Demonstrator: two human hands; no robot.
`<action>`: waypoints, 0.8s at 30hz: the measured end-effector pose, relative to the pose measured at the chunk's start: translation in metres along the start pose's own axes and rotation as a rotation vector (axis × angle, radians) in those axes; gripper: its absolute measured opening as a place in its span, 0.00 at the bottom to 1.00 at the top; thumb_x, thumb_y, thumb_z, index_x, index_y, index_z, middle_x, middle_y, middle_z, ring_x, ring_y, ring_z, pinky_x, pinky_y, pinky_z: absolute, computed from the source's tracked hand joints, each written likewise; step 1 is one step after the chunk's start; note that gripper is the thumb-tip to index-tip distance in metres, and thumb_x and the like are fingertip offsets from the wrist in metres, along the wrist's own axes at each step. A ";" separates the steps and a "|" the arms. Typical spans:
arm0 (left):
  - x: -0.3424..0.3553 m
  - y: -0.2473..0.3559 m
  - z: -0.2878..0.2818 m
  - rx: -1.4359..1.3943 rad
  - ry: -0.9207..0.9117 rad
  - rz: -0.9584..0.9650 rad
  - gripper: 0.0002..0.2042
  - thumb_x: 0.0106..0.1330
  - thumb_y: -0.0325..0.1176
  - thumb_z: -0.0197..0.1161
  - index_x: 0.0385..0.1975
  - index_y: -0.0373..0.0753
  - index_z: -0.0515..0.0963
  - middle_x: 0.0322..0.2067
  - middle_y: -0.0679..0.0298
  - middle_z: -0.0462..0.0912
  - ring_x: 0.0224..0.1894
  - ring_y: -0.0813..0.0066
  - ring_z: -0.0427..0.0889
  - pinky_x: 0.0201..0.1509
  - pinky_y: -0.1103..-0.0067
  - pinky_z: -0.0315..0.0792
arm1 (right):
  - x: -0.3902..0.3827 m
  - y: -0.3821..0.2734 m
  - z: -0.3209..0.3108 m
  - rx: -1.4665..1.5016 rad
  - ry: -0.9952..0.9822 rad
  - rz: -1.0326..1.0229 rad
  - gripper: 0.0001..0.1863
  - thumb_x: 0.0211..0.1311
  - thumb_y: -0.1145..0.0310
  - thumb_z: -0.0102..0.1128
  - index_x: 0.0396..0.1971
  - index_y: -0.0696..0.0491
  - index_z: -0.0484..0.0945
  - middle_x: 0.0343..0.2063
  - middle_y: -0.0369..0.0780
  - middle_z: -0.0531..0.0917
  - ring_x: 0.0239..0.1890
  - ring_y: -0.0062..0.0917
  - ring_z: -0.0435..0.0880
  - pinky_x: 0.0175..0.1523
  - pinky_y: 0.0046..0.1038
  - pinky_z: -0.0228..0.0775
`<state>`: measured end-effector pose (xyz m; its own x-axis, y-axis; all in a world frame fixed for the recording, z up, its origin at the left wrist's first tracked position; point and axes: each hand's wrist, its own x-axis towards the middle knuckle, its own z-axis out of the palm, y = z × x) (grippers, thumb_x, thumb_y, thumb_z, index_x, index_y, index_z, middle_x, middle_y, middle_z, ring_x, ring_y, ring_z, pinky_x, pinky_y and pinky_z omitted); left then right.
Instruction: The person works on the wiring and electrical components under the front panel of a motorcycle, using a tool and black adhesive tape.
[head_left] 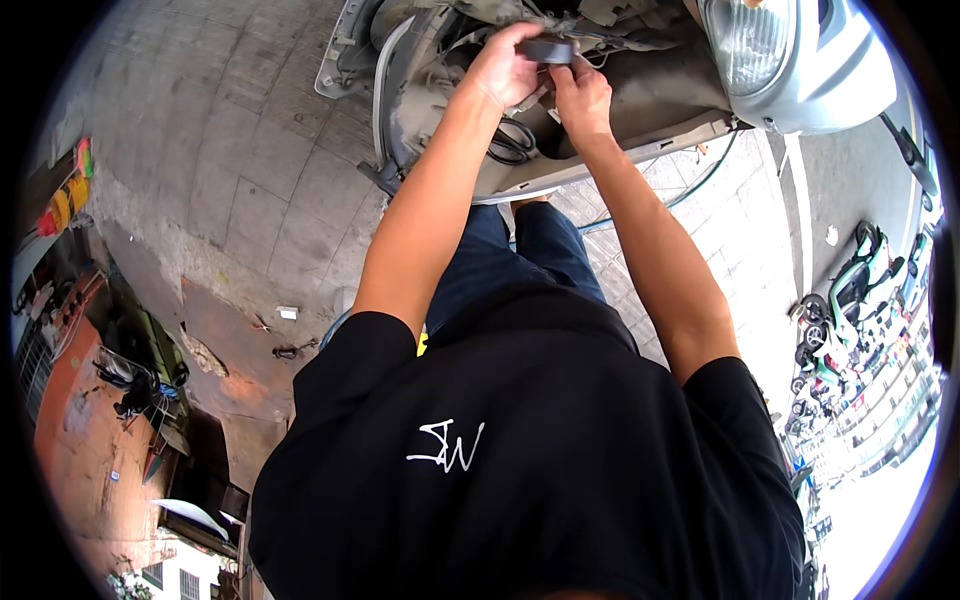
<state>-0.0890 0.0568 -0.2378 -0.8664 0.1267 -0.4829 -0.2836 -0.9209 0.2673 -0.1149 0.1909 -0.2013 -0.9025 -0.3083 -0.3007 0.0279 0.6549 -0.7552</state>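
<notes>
My left hand (pixel 505 72) is curled around a dark roll of tape (pixel 547 51), slightly blurred, above the opened body of a scooter (pixel 650 85). Close beside it, my right hand (pixel 583 98) pinches with thumb and fingers at the roll's lower edge; what sits between those fingertips is too small to make out. Thin wires (pixel 598 50) run through the scooter's exposed inside around both hands. Below my left hand, black-handled scissors (pixel 512 142) appear to lie in the body's recess, partly hidden by my forearm.
A clear headlight (pixel 752 45) in a pale front cover (pixel 835 75) stands to the right. A blue hose (pixel 690 190) crosses the paving behind the scooter's edge. Small items, including a white box (pixel 288 313), lie on the ground at left. Parked scooters (pixel 850 290) line the far right.
</notes>
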 end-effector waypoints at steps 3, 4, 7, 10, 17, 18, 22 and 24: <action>-0.014 0.004 0.012 -0.057 -0.060 0.054 0.25 0.60 0.53 0.64 0.45 0.36 0.75 0.44 0.58 0.81 0.49 0.65 0.78 0.58 0.67 0.68 | 0.001 -0.003 -0.010 -0.110 0.005 -0.052 0.18 0.57 0.56 0.52 0.33 0.56 0.81 0.25 0.51 0.82 0.33 0.48 0.82 0.42 0.41 0.73; -0.014 0.004 0.012 0.080 -0.034 0.063 0.23 0.60 0.51 0.65 0.44 0.37 0.76 0.43 0.60 0.81 0.49 0.66 0.78 0.57 0.67 0.69 | 0.000 -0.005 -0.012 -0.145 0.003 -0.049 0.17 0.57 0.56 0.52 0.32 0.55 0.81 0.25 0.51 0.82 0.33 0.48 0.82 0.43 0.41 0.73; -0.015 0.011 0.018 0.381 0.008 0.076 0.18 0.59 0.45 0.65 0.41 0.39 0.78 0.42 0.63 0.81 0.47 0.70 0.78 0.55 0.69 0.71 | 0.002 -0.009 -0.016 -0.223 0.022 -0.052 0.17 0.55 0.56 0.52 0.32 0.54 0.82 0.26 0.51 0.83 0.34 0.48 0.82 0.44 0.42 0.74; -0.019 0.014 0.011 0.546 0.110 0.106 0.12 0.59 0.40 0.64 0.37 0.40 0.80 0.41 0.65 0.81 0.46 0.72 0.78 0.53 0.71 0.72 | 0.004 -0.010 -0.019 -0.308 0.020 -0.035 0.18 0.55 0.56 0.51 0.32 0.53 0.83 0.28 0.51 0.83 0.35 0.48 0.82 0.45 0.41 0.74; -0.019 -0.018 0.003 0.632 0.284 0.459 0.12 0.64 0.29 0.55 0.44 0.34 0.81 0.38 0.67 0.82 0.41 0.81 0.77 0.46 0.82 0.69 | 0.006 -0.011 -0.021 -0.246 0.013 -0.052 0.19 0.56 0.56 0.51 0.34 0.54 0.83 0.28 0.52 0.82 0.36 0.49 0.82 0.45 0.40 0.73; -0.024 -0.017 0.011 0.505 0.279 0.388 0.12 0.64 0.31 0.57 0.43 0.34 0.80 0.39 0.66 0.82 0.41 0.80 0.78 0.47 0.82 0.70 | 0.003 -0.012 -0.023 -0.245 0.029 -0.024 0.18 0.56 0.56 0.51 0.34 0.54 0.83 0.28 0.53 0.82 0.35 0.49 0.82 0.45 0.40 0.73; -0.021 -0.014 -0.001 0.441 0.225 0.335 0.13 0.63 0.32 0.64 0.45 0.35 0.79 0.40 0.64 0.82 0.43 0.78 0.79 0.49 0.81 0.71 | 0.003 -0.015 -0.017 -0.109 0.004 0.020 0.18 0.56 0.59 0.52 0.33 0.58 0.83 0.25 0.50 0.83 0.30 0.43 0.83 0.41 0.35 0.74; -0.013 -0.017 -0.002 0.485 0.262 0.332 0.13 0.62 0.30 0.65 0.45 0.34 0.79 0.39 0.64 0.83 0.42 0.78 0.79 0.48 0.82 0.72 | 0.002 -0.013 -0.013 0.142 -0.013 0.151 0.17 0.57 0.60 0.53 0.33 0.59 0.83 0.23 0.46 0.84 0.26 0.33 0.83 0.37 0.30 0.74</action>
<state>-0.0724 0.0702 -0.2377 -0.8284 -0.2874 -0.4808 -0.2240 -0.6168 0.7546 -0.1230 0.1908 -0.1842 -0.8779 -0.2232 -0.4236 0.2240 0.5906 -0.7753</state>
